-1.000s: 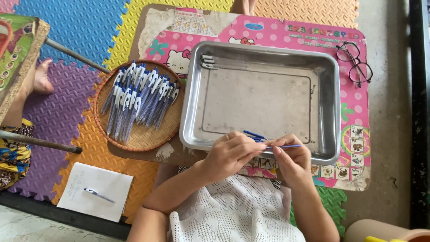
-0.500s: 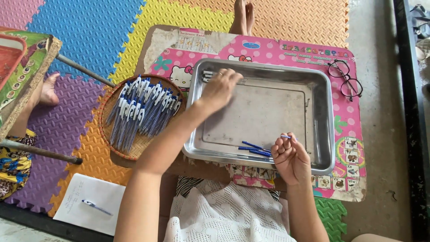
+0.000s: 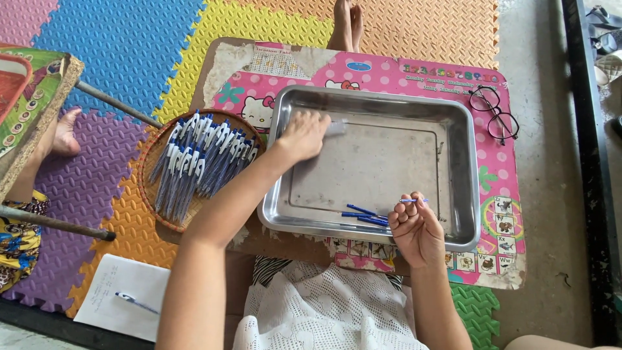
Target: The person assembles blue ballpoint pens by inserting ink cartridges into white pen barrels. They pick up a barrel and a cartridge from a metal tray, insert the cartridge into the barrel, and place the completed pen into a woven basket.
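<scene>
My left hand point(image 3: 301, 136) reaches into the upper left of a metal tray point(image 3: 379, 98). Its fingers are closed on a small pale piece point(image 3: 337, 127) that is too blurred to identify. At the tray's near right edge, my right hand point(image 3: 414, 228) pinches a thin blue pen refill point(image 3: 414, 200) between its fingertips. A few blue pen parts point(image 3: 364, 216) lie on the tray floor just left of that hand. Left of the tray, a round woven basket point(image 3: 152, 155) holds several blue and white pens point(image 3: 201, 162).
The tray sits on a low table with a pink cartoon mat point(image 3: 499, 175). Round glasses point(image 3: 495, 116) lie at its right. A white paper with a pen point(image 3: 123, 301) lies on the foam floor mat. Another person's foot point(image 3: 65, 133) is at the left, and bare feet point(image 3: 346, 23) at the top.
My left hand went from in front of me up to the tray's upper left corner. Blue pen parts now lie in the tray. The right hand stays near the front edge with a refill.
</scene>
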